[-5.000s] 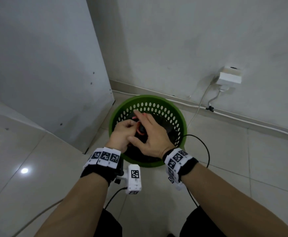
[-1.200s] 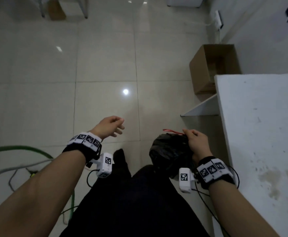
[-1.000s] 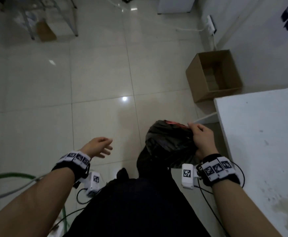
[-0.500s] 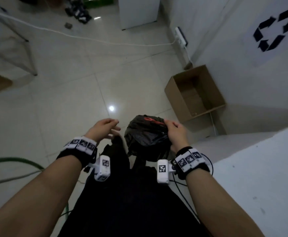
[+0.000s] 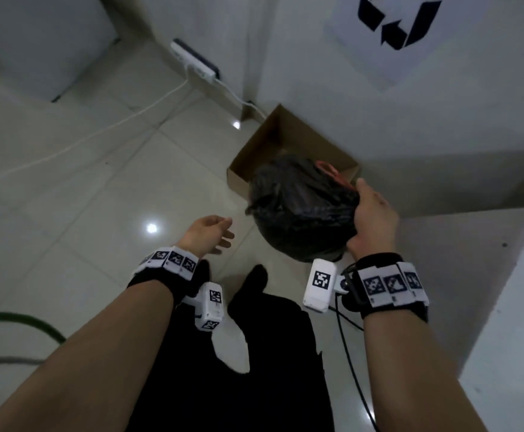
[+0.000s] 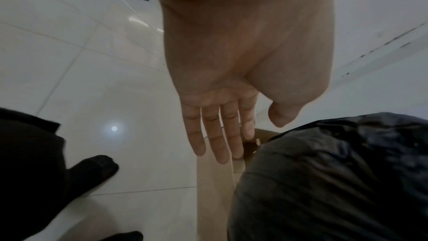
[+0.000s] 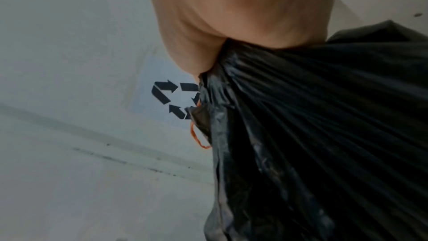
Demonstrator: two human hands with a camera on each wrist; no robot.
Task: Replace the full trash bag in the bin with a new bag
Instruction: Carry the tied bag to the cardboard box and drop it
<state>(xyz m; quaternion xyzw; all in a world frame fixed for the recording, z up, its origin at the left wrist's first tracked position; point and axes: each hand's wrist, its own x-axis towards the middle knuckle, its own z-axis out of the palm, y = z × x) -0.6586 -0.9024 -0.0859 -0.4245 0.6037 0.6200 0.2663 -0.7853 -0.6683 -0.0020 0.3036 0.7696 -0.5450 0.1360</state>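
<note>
A full black trash bag (image 5: 298, 210) with a red drawstring (image 5: 332, 173) hangs in the air, gripped at its gathered top by my right hand (image 5: 372, 219). The right wrist view shows the bag's pleated plastic (image 7: 324, 135) bunched under the palm. The bag hangs over the near edge of an open cardboard box (image 5: 288, 141) on the floor. My left hand (image 5: 210, 233) is to the left of the bag, empty, with straight relaxed fingers (image 6: 217, 138). The bin is out of view.
A white wall with a recycling sign (image 5: 394, 23) rises behind the box. A white power strip (image 5: 193, 62) and its cable (image 5: 98, 132) lie on the tiled floor. A white counter (image 5: 510, 307) stands at the right. My feet in black socks (image 5: 251, 285) are below.
My right hand has carried the bag forward and right, from above my legs to over the near edge of the cardboard box. The left hand stays empty beside it.
</note>
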